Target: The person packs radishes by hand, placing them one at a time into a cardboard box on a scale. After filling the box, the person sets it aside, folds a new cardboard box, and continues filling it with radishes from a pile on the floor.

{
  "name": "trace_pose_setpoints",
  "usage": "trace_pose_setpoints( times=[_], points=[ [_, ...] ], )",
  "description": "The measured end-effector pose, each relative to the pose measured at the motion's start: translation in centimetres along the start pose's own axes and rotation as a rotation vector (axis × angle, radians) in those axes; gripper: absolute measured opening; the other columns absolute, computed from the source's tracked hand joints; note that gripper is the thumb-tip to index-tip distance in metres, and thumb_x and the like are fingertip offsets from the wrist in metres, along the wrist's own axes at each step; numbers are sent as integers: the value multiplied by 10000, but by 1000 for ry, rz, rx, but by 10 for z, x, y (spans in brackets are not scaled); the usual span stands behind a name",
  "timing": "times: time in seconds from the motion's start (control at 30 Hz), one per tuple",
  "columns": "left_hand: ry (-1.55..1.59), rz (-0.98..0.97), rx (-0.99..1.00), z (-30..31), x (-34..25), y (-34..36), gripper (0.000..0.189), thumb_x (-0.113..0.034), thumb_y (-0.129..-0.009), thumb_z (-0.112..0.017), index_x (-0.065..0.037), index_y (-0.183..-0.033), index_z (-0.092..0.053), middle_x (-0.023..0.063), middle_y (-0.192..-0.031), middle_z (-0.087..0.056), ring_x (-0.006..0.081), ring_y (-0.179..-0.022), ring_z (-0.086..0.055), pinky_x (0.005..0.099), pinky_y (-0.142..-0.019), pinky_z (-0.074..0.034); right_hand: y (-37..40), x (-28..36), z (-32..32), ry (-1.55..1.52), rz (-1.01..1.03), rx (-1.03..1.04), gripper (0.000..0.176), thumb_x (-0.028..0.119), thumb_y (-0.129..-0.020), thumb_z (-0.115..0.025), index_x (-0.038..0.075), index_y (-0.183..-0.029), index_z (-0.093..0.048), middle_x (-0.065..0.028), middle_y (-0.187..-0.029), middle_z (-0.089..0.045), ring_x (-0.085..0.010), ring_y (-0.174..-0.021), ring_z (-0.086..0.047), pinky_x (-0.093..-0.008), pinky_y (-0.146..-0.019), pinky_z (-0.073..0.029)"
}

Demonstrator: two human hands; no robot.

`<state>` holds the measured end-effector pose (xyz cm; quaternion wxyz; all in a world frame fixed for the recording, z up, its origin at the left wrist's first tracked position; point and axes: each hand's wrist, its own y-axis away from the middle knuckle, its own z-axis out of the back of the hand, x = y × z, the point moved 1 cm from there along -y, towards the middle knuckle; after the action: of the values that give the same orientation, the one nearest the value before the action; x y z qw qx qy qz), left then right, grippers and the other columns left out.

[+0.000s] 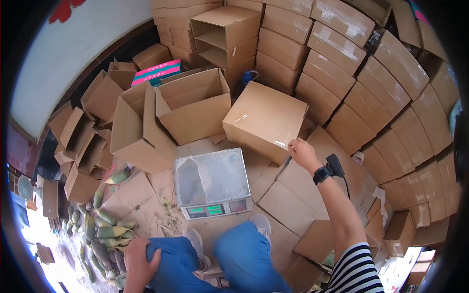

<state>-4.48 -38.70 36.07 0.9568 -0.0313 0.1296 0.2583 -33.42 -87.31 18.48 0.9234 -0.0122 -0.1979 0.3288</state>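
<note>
My right hand (303, 152), with a black watch on its wrist, is closed at the near right corner of a taped cardboard box (264, 115). Its curled fingers meet the box's edge; any smaller thing between them is hidden. My left hand (139, 261) rests on my left knee, thumb apart from the other fingers, holding nothing. Between my feet and the box lies a digital scale (212, 176) with a bare, dull metal plate and lit green displays. Two open cardboard boxes, one upright (193, 115) and one leaning (144, 146), stand behind and left of the scale.
Stacked cardboard boxes (337, 58) wall the back and right. Long green vegetables (110, 232), seemingly radishes, lie in a heap at left. Flattened cardboard (293, 205) covers the floor. A tape roll (358, 157) lies at right, and a blue-topped container (248, 77) stands behind the taped box.
</note>
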Motion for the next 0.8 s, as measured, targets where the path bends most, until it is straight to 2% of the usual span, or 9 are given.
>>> trace_pose_setpoints(
  times=[0.1,0.2,0.27,0.3,0.37,0.47,0.53,0.63,0.8],
  points=[
    [-22,0,-38,-12,4,-10,314,-195,-736,-736,-33,-968,-600,178,-1016,-629,388,-954,-593,475,-863,-452,-44,-25,-11,49,-40,-118,153,205,-884,-595,68,-865,-660,-153,-933,-646,-357,-919,-623,-460,-796,-517],
    [-3,34,83,-7,-3,-28,319,-173,-710,-742,-28,-953,-594,186,-1016,-628,389,-951,-594,468,-858,-457,-81,-53,-19,71,-127,-102,225,260,-893,-588,61,-959,-670,-170,-1033,-642,-366,-988,-609,-460,-859,-507],
    [-96,-182,53,-2,-12,-46,253,-185,-867,-663,-15,-1043,-600,156,-916,-624,321,-859,-607,399,-781,-490,-101,-75,-29,106,-175,-119,290,298,-899,-579,51,-1025,-664,-188,-1114,-627,-378,-1036,-593,-465,-900,-494],
    [-100,-169,59,-3,-13,-50,253,-185,-867,-663,-15,-1043,-600,156,-916,-624,321,-859,-607,399,-781,-490,-111,-83,-33,116,-185,-118,322,313,-902,-572,45,-1057,-658,-197,-1152,-617,-385,-1058,-584,-467,-919,-487],
    [-8,-8,156,-8,-13,-57,322,-169,-784,-725,0,-1041,-630,209,-1068,-648,413,-1010,-595,464,-914,-454,-131,-95,-33,114,-212,-69,388,350,-905,-570,33,-1120,-629,-206,-1174,-606,-399,-1090,-566,-483,-945,-467],
    [-22,-15,187,-10,-18,-74,309,-158,-803,-712,-8,-1060,-628,202,-1051,-648,397,-990,-602,451,-890,-464,-153,-118,-44,130,-272,-41,472,390,-912,-565,26,-1210,-587,-215,-1272,-566,-403,-1173,-525,-488,-983,-448],
    [-26,16,229,-11,-18,-82,311,-158,-804,-712,-10,-1065,-628,204,-1055,-646,399,-994,-601,452,-892,-463,-169,-139,-53,233,-223,-166,586,454,-921,-546,14,-1307,-526,-216,-1392,-492,-399,-1276,-459,-476,-1045,-410],
    [-26,68,277,-13,-15,-92,309,-160,-808,-708,-12,-1066,-627,207,-1058,-644,401,-996,-600,455,-893,-459,-195,-158,-56,230,-286,-80,684,524,-926,-510,4,-1369,-478,-214,-1461,-430,-389,-1345,-401,-463,-1096,-364],
    [-50,102,316,-17,-14,-109,294,-160,-814,-698,-11,-1056,-622,210,-1048,-640,401,-989,-596,464,-893,-448,-215,-180,-68,252,-401,66,797,651,-911,-422,37,-1419,-442,-199,-1438,-466,-368,-1329,-430,-476,-1081,-374]
  ],
)
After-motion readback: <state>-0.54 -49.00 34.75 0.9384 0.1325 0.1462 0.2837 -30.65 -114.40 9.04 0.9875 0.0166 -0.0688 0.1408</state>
